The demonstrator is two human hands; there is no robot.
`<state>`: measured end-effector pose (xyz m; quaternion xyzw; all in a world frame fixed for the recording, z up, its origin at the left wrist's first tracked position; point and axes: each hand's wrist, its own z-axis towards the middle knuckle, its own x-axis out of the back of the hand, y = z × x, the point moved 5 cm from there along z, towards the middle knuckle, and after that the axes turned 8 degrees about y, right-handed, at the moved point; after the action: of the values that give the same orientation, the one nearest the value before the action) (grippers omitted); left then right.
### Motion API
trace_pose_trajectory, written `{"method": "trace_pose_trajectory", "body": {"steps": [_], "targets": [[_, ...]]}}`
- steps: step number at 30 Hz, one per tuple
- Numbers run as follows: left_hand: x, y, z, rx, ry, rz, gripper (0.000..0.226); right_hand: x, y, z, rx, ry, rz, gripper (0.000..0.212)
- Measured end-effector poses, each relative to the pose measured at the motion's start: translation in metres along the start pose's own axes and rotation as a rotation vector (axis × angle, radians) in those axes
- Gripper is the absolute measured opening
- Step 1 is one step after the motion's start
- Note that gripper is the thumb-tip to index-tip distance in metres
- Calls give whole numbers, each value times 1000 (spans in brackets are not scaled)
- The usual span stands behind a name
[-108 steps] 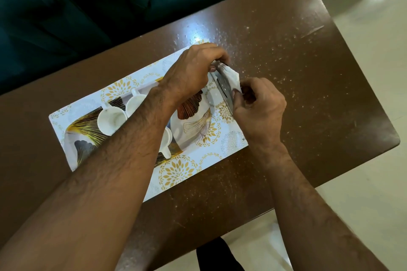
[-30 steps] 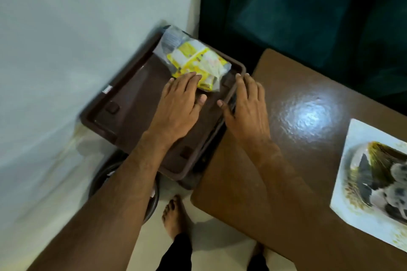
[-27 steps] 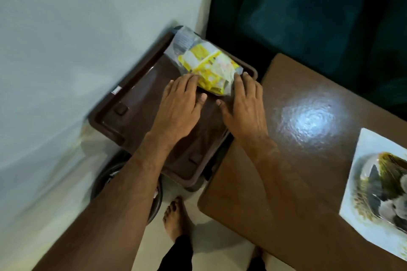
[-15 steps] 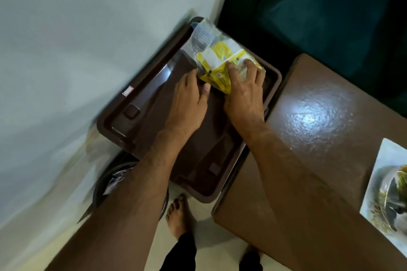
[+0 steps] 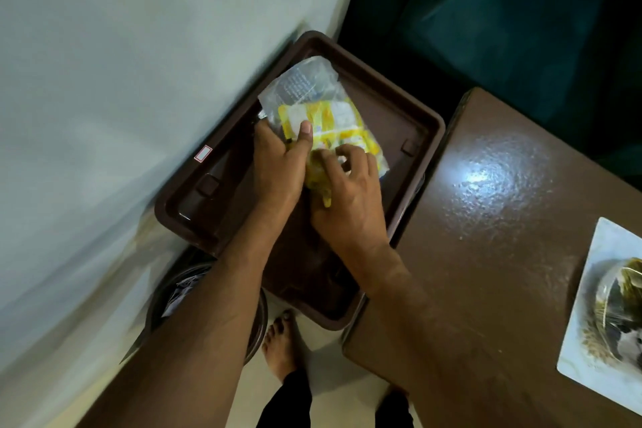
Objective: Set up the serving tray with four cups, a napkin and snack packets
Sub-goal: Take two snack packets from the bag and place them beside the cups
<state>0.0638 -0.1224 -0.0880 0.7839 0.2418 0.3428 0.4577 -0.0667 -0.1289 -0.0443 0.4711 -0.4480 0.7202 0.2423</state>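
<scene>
Both my hands on packet bag [image 5: 323,115] in brown tray [image 5: 399,104] beside worktop [image 5: 493,219]. Left hand [image 5: 278,163] grips bag's left edge, thumb on top. Right hand [image 5: 347,198] curled, fingers pinching yellow packets. Serving tray [image 5: 590,288] on worktop, far right, well apart.

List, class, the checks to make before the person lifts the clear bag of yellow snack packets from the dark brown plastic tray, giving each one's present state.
1. Left hand grips the clear bag of yellow snack packets: ok, thumb on top.
2. Right hand on the bag: ok, fingers curled on its near end.
3. Bag sealed: cannot tell.
4. Dark brown plastic tray steady: cannot tell, its support is hidden.
5. Glossy brown table has bare room: ok.
6. White patterned serving tray in reach: ok, at the right edge.
</scene>
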Motion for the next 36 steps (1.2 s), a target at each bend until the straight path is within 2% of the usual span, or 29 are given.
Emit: {"method": "trace_pose_trajectory", "body": {"steps": [2, 4, 6, 7, 9, 11, 14, 16, 19, 23, 25, 28, 32, 36], "targets": [[7, -4, 0, -22, 24, 54, 58, -1, -3, -7, -18, 24, 81, 52], [13, -6, 1, -30, 15, 66, 59, 10, 2, -3, -61, 174, 117, 38], [16, -6, 3, -35, -13, 44, 57, 21, 20, 9, -173, 309, 142, 32], [17, -5, 3, -39, -26, 34, 57, 23, 33, 18, -272, 318, 158, 35], [19, -6, 4, -33, -57, -11, 58, 17, 56, 32, -509, 187, 217, 57], [20, -8, 2, -10, -96, -85, 62, 7, 66, 39, -742, 12, 442, 79], [22, -14, -3, 59, -136, -219, 63, -2, 67, 39, -980, -161, 857, 83], [24, -18, -5, 120, -149, -300, 62, -2, 65, 37, -1021, -252, 1029, 77], [28, -22, -6, 164, -125, -354, 59, -1, 60, 29, -1041, -329, 1215, 55], [33, -24, -5, 122, -76, -320, 42, -2, 68, 17, -1124, -199, 1246, 36], [35, -21, -4, 62, -35, -253, 31, -1, 74, 13, -1123, -163, 1181, 32], [40, -16, -2, -36, 15, -137, 34, 4, 82, 12, -1110, -102, 1148, 27], [42, -11, -1, -106, 47, 58, 36, 11, 86, 14, -1099, -35, 1163, 30], [43, 2, -10, -188, 127, 355, 53, 12, 84, 14, -1123, 2, 1211, 28]]}}
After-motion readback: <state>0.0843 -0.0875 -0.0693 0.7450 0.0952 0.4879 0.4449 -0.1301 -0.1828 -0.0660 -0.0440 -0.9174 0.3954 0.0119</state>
